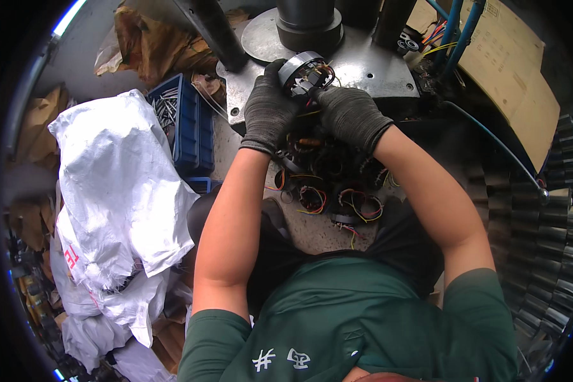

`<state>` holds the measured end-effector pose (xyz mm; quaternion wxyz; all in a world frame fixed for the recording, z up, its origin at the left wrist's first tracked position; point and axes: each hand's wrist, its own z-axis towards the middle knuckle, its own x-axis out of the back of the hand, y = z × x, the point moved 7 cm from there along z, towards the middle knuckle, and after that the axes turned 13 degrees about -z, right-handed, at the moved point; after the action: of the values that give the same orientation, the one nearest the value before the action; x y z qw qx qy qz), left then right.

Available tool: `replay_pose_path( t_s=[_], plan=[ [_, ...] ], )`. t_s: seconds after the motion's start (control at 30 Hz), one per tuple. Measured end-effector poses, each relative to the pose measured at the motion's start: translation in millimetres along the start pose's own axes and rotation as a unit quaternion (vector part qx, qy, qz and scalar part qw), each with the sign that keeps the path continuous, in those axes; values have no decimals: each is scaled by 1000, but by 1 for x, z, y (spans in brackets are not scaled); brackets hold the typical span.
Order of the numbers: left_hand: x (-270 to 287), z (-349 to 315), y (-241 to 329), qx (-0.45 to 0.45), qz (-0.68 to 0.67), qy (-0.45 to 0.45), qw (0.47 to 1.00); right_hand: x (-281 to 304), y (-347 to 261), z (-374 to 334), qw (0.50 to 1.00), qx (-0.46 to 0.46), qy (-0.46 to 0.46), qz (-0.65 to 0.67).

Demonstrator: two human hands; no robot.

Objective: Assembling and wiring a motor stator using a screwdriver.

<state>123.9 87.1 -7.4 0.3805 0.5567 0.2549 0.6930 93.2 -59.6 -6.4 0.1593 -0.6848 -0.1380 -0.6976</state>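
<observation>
Both my hands wear dark grey knit gloves. My left hand [268, 105] grips a round metal stator ring [301, 69] with copper windings and coloured wires, held above a grey metal press table [375, 73]. My right hand [350, 114] holds the same ring from its lower right side, fingers at the windings. Below my hands lies a heap of similar wound stators [331, 184] with red, yellow and orange leads.
A blue plastic bin [188, 124] with metal pins stands at left. White woven sacks [118, 191] pile up at far left. Dark press columns [309, 22] rise behind. Blue hoses [455, 32] and cardboard [509, 70] sit at right, stacked metal rings [547, 242] at far right.
</observation>
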Motion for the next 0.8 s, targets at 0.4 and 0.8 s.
replay_pose_path(
  t_s=[0.4, 0.8],
  plan=[
    [-5, 1, -6, -18, -8, 2, 1000, 4, 2, 0, 999, -23, -21, 14],
    [-11, -4, -9, -55, -74, 20, 996, 9, 10, -13, 999, -16, 7, -45]
  ],
)
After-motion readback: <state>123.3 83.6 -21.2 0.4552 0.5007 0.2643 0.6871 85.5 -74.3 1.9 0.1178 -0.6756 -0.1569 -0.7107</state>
